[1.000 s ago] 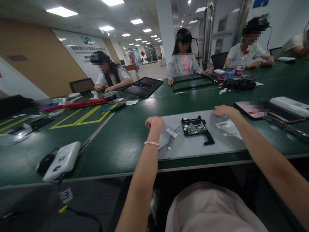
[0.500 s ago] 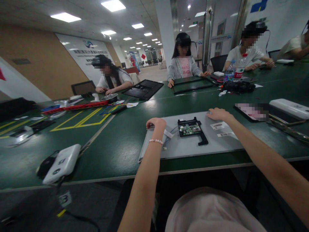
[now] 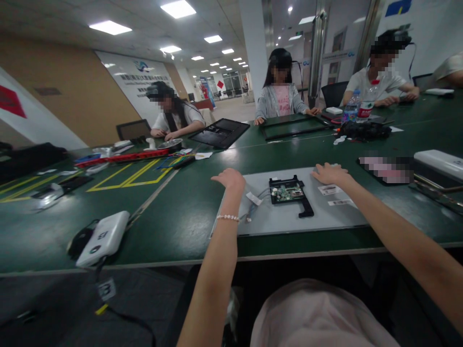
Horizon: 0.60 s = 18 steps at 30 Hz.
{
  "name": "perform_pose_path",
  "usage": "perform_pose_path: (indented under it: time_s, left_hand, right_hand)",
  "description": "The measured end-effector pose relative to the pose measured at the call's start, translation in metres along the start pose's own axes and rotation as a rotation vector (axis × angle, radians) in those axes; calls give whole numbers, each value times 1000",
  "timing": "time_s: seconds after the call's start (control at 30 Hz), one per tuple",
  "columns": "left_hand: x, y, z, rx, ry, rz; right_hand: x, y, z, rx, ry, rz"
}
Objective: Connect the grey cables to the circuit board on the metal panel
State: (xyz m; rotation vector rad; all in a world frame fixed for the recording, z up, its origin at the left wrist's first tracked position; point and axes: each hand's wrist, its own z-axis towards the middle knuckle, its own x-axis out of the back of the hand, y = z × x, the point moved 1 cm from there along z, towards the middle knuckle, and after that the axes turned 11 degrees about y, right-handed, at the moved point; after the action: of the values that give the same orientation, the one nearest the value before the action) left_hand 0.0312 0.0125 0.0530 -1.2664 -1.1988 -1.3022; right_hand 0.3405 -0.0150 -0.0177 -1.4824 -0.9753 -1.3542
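reaching over the table (image 3: 173, 231), person (image 3: 318, 313) has both hands at the far side of a gray panel (image 3: 275, 225), which lies flat on the near part of the table. left hand (image 3: 230, 179) at far left corner, a digit pointing left, rest of the grip hidden, can't tell if closed on the edge. right hand (image 3: 331, 174) at far right, fingers spread, grip apart. black bracket with circuit board (image 3: 288, 193) sits mid-panel, cables (image 3: 256, 206) left of it, white labels (image 3: 340, 202) right.
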Motion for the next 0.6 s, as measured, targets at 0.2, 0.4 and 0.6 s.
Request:
perform_pose_path:
  time_s: [0.2, 0.4, 0.6]
  left_hand:
    - [-16, 39, -15, -14, 485, 74]
    - [-36, 83, -35, -313, 512, -38]
    - [-45, 101, -47, -410, 375, -104]
  right_hand:
    - [-4, -1, 1, 4, 6, -4]
    - [-5, 3, 6, 23, 11, 0]
    - [-6, 6, 13, 60, 26, 15]
